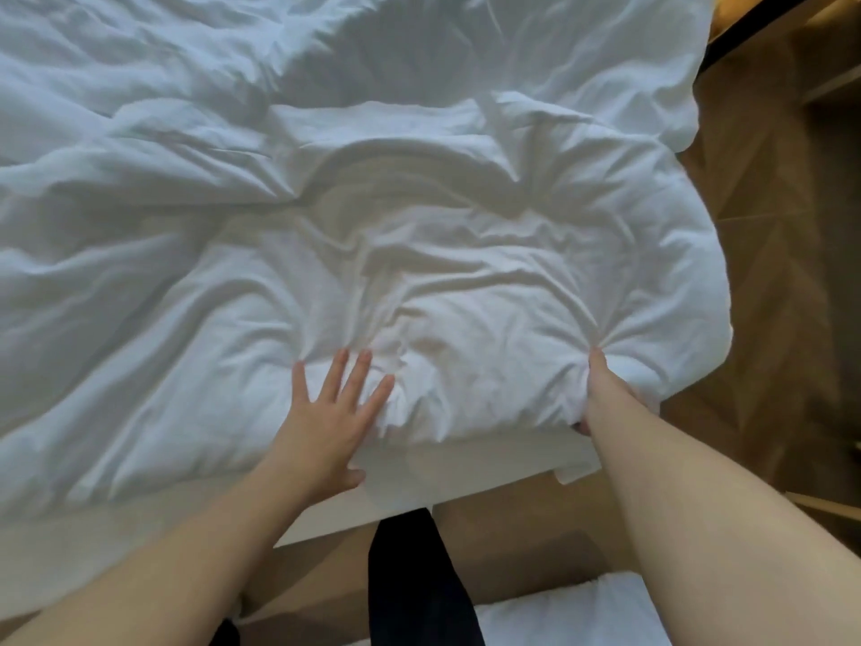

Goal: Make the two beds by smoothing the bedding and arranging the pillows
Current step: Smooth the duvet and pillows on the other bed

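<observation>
A rumpled white duvet [372,202] covers the bed and fills most of the view, full of creases. My left hand [328,419] lies flat on it near the bed's close edge, fingers spread. My right hand [598,389] is closed on a bunched fold of the duvet near its close right corner, fingers tucked under the fabric. Below the duvet's edge the white sheet [419,487] over the mattress side shows. No pillow is in view.
Wooden floor [768,319] runs along the bed's right side. White bedding of a second bed [559,617] shows at the bottom edge. A dark trouser leg [414,585] stands between the two beds. Dark furniture [764,21] sits at top right.
</observation>
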A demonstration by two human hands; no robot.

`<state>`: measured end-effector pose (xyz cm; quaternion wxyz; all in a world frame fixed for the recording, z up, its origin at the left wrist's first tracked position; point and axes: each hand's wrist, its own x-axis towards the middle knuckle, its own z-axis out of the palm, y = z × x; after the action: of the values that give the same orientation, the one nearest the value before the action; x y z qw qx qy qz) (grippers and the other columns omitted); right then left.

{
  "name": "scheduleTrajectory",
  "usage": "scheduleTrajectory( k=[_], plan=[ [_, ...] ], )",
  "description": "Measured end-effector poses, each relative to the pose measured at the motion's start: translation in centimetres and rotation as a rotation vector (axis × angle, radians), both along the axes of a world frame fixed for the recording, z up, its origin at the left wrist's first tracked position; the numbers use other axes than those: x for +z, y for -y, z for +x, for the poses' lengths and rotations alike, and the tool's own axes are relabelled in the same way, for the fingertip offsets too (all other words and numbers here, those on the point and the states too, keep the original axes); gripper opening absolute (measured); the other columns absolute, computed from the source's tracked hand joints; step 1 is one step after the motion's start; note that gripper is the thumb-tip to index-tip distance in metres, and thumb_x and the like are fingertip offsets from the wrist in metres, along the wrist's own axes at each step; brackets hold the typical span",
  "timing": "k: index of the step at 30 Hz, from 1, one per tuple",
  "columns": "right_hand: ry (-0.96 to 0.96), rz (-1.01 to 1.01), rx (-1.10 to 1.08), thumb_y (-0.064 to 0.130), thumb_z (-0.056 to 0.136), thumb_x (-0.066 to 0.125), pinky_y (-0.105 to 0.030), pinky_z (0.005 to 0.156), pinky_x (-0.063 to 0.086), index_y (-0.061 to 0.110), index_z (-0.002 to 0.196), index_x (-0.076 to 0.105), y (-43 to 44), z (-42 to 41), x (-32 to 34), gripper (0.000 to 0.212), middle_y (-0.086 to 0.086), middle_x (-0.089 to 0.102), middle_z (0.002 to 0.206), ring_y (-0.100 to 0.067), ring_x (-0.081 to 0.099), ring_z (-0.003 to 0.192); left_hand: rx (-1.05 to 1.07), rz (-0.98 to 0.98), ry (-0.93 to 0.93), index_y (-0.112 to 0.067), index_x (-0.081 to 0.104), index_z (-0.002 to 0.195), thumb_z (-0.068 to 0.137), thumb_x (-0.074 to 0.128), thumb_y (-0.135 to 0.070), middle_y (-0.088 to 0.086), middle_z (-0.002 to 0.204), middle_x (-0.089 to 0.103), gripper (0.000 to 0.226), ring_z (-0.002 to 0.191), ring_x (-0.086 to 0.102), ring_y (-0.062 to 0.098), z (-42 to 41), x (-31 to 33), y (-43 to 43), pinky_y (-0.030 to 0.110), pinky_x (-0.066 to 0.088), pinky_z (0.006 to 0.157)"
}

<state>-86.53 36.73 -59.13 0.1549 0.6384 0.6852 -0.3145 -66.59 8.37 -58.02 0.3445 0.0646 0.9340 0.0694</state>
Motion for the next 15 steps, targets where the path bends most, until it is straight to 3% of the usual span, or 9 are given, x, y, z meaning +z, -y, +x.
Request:
scheduleTrajectory(
  k=[1,3,5,7,8,10,11,13,15],
  plan=[
    [0.018,-0.020,0.028,0.064,0.060,0.079,-0.052,0.114,0.032,0.011,0.155,0.008,0.6,0.4,1.0,0.130,-0.017,0.026,0.156,-0.041,0.036,0.137,0.030,-0.021,-0.014,-0.018,0.023,0.152,0.050,0.088,-0.025,0.028,0.156,0.020,0.121,0.139,0.025,0.053,1.2,0.1,0.6,0.074,0.024,0.096],
    [-0.039,0.066,0.148,0.036,0.086,0.072,-0.043,0.112,0.033,0.006,0.153,0.015,0.2,0.2,1.7,0.092,-0.018,0.034,0.152,-0.037,0.040,0.136,0.086,-0.067,-0.075,-0.011,0.038,0.141,0.050,0.069,0.014,0.035,0.141,0.041,0.099,0.117,0.051,0.056,2.4,0.2,1.8,0.065,0.047,0.074],
    [-0.136,0.188,0.244,0.026,0.092,0.067,-0.040,0.110,0.035,0.005,0.151,0.023,-0.9,-0.5,2.9,0.076,-0.016,0.040,0.150,-0.035,0.044,0.134,0.092,-0.039,-0.157,0.001,0.053,0.124,0.047,0.058,0.022,0.038,0.119,0.057,0.081,0.081,0.065,0.050,1.7,0.3,1.8,0.046,0.050,0.043],
    [-0.209,0.280,0.301,0.026,0.092,0.066,-0.040,0.110,0.035,0.006,0.151,0.024,-2.5,-1.1,4.0,0.076,-0.015,0.042,0.149,-0.034,0.045,0.134,0.041,0.025,-0.226,0.008,0.064,0.108,0.044,0.050,0.021,0.035,0.102,0.064,0.067,0.056,0.063,0.042,1.0,0.8,0.8,0.036,0.043,0.032],
    [-0.204,0.288,0.298,0.028,0.091,0.067,-0.042,0.110,0.035,0.007,0.151,0.023,-3.1,-1.0,4.6,0.078,-0.016,0.042,0.149,-0.035,0.045,0.134,-0.004,0.051,-0.271,0.009,0.066,0.105,0.045,0.044,0.021,0.034,0.100,0.065,0.065,0.053,0.062,0.041,1.1,1.0,0.3,0.034,0.041,0.031],
    [-0.134,0.266,0.265,0.035,0.089,0.069,-0.047,0.106,0.039,0.010,0.152,0.019,-3.6,0.0,5.3,0.084,-0.017,0.040,0.149,-0.038,0.045,0.131,-0.083,0.062,-0.347,0.007,0.062,0.109,0.048,0.040,0.021,0.030,0.106,0.066,0.066,0.063,0.066,0.040,2.6,1.1,-0.3,0.034,0.044,0.034],
    [-0.104,0.185,0.187,0.042,0.087,0.070,-0.050,0.100,0.045,0.013,0.153,0.016,-3.3,1.0,5.2,0.090,-0.015,0.039,0.148,-0.039,0.047,0.128,-0.103,0.066,-0.359,0.003,0.057,0.115,0.050,0.049,0.020,0.027,0.111,0.065,0.068,0.074,0.068,0.041,3.7,0.8,-0.4,0.037,0.048,0.041],
    [-0.052,-0.103,0.002,0.060,0.079,0.070,-0.056,0.081,0.052,0.021,0.153,0.018,-1.4,3.8,4.6,0.099,-0.009,0.039,0.147,-0.036,0.051,0.122,-0.079,0.084,-0.324,-0.005,0.047,0.127,0.051,0.068,0.011,0.024,0.127,0.059,0.080,0.102,0.064,0.043,5.6,0.2,-0.3,0.049,0.054,0.067],
    [0.085,-0.401,0.024,0.071,0.078,0.062,-0.058,0.084,0.046,0.025,0.150,0.028,2.4,7.5,3.2,0.092,-0.006,0.043,0.146,-0.032,0.050,0.125,-0.003,0.059,-0.256,-0.013,0.038,0.139,0.051,0.074,0.006,0.022,0.142,0.049,0.096,0.124,0.052,0.044,6.8,0.2,0.4,0.061,0.046,0.089]
  ],
)
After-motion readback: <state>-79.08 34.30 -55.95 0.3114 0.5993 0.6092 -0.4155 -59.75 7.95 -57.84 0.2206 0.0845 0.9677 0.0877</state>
